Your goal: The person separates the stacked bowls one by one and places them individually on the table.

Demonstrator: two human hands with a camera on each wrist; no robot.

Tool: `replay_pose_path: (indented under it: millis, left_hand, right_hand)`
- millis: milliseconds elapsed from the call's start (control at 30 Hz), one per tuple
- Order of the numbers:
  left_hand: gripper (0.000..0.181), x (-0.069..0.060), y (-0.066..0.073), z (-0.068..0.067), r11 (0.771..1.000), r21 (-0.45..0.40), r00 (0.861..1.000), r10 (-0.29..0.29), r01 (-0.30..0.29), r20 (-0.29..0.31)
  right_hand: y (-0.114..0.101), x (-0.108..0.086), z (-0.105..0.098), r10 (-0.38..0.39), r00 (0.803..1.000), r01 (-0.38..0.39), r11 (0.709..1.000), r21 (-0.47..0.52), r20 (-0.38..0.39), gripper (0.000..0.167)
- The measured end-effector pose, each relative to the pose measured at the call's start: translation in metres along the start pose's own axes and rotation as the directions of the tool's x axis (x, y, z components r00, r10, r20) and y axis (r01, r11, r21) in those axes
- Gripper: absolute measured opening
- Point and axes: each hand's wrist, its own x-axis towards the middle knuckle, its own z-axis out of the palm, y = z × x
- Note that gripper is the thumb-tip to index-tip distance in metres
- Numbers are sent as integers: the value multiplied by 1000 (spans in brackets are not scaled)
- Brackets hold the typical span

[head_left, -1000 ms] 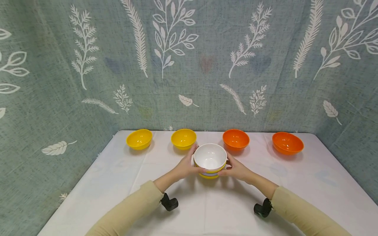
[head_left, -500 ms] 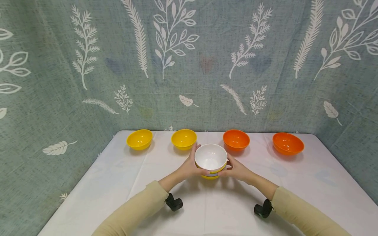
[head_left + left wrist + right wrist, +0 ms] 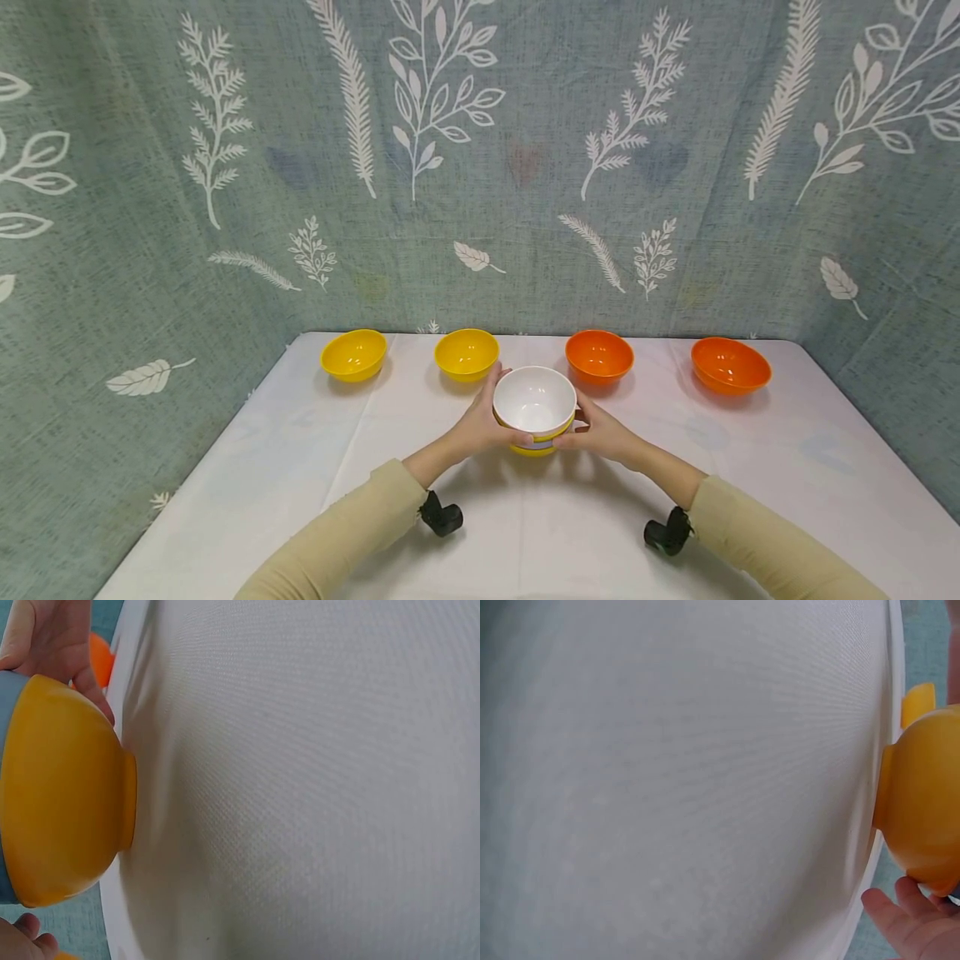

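Observation:
Midway along the table stands a stack of bowls point(image 3: 534, 404), white inside at the top, with yellow walls and a grey-blue band. My left hand point(image 3: 477, 421) grips its left side, thumb across the front and fingers behind. Opposite, my right hand point(image 3: 603, 433) holds the right side, its thumb also at the front. The left wrist view shows the lowest yellow bowl point(image 3: 64, 795) with its foot close to the cloth; whether it touches I cannot tell. The right wrist view has my right fingertips point(image 3: 885, 907) beside the yellow wall.
Along the back edge of the white-covered table point(image 3: 375, 533) stand two yellow bowls point(image 3: 354, 356) on the left and two orange bowls point(image 3: 598, 357) on the right. A grey-green leaf-patterned curtain point(image 3: 517, 250) rises behind and at both sides.
My left forearm has shifted slightly right, and its thumb has slid further across the front of the stack. The right hand and the stack have hardly moved.

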Motion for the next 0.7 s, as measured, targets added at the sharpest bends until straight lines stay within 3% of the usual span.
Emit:
replay_pose_path:
  millis: [67, 200, 433, 700]
  left_hand:
    - [117, -3, 7, -1, 1000, -3, 1000, -8, 8, 4]
    - [113, -2, 6, 0, 1000, 22, 1000, 0, 1, -13]
    - [113, 10, -27, 5, 999, 42, 997, -10, 13, -74]
    - [111, 11, -29, 7, 998, 64, 993, 2, 6, -120]
  right_hand:
    - [-1, 0, 0, 3, 1000, -3, 1000, -1, 2, 88]
    - [-1, -1, 0, 7, 1000, -7, 1000, -7, 1, 88]
    - [-2, 0, 1, 15, 1000, -15, 1000, 5, 2, 88]
    - [-1, 0, -1, -3, 1000, 3, 1000, -5, 5, 88]
